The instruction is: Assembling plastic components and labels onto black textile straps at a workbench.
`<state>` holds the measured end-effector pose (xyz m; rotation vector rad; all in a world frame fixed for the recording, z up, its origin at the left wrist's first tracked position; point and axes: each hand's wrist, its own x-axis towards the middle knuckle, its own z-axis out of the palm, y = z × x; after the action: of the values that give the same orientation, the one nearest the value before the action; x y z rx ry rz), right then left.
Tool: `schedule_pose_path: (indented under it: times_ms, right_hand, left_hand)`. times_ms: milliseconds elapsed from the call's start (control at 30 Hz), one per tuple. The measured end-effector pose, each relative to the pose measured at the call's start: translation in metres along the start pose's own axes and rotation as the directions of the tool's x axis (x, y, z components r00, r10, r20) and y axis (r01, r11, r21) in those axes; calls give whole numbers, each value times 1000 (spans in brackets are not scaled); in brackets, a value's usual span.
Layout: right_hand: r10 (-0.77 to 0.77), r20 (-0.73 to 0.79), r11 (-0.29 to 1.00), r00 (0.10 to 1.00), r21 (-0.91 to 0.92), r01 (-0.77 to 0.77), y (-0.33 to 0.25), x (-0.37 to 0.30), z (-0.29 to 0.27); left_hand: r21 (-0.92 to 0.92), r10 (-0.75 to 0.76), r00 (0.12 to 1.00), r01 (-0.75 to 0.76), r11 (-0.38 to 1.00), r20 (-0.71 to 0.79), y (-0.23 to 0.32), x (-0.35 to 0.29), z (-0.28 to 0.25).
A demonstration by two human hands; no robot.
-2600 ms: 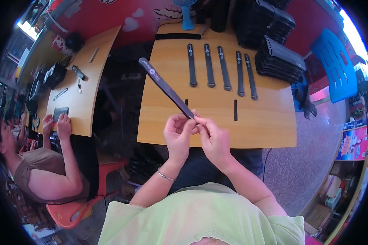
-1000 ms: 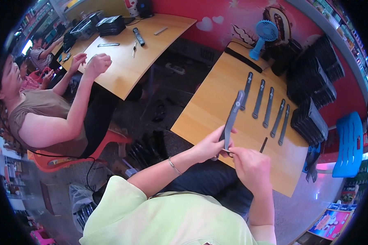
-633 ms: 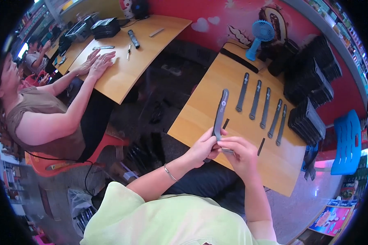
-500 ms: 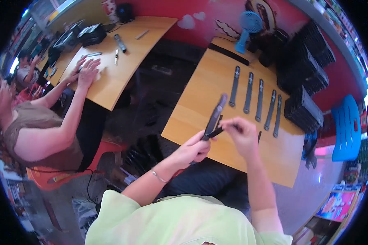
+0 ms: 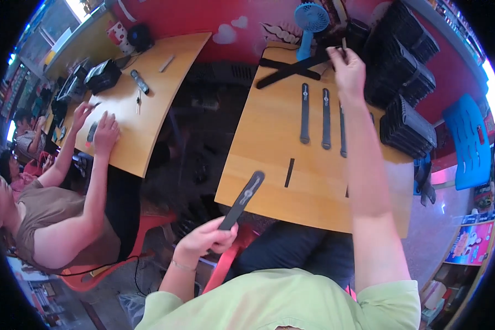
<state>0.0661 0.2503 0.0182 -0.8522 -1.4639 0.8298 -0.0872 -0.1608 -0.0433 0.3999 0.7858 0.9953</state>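
Note:
In my left hand (image 5: 209, 237), near the table's front left corner, is a dark grey strap (image 5: 246, 193) with a rounded end and a pale printed mark; its lower end is hidden by my fingers. At the far end of the table, my right hand (image 5: 348, 69) pinches one end of a long black strip (image 5: 285, 73). That strip slants across another black strip (image 5: 308, 72). Similar straps (image 5: 305, 113) lie in a row, some hidden behind my right forearm. A short black strip (image 5: 289, 172) lies nearer me; a second one is mostly covered by my arm.
Beyond my right hand stand a blue fan (image 5: 311, 19) and tall stacks of black bundles (image 5: 407, 129). A blue chair (image 5: 467, 140) is at the right. To the left, across a gap, a co-worker's hands (image 5: 105, 132) work over another table (image 5: 170, 93).
My right hand has gone from beside the left hand to the table's far end, onto a long strip. My left hand has moved down and left with the strap. The view has shifted.

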Motion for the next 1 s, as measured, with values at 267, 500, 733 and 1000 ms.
schedule_pose_path:
  times_ms: [267, 500, 733, 1000]
  right_hand:
    - [-387, 468, 733, 794, -367, 573, 15, -94, 14]
    - [-152, 705, 608, 693, -486, 628, 31, -139, 0]
    - [-158, 570, 915, 806, -224, 337, -48, -185, -27]
    - [-96, 532, 950, 841, -205, 238, -90, -237, -50]
  left_hand:
    - [-349, 411, 900, -435, 830, -144, -5, 38, -6]
    - [-443, 471, 865, -496, 747, -175, 5, 79, 28]
    - [-373, 619, 766, -632, 679, -173, 18, 99, 42]
    - [-196, 678, 699, -715, 672, -226, 16, 113, 56]
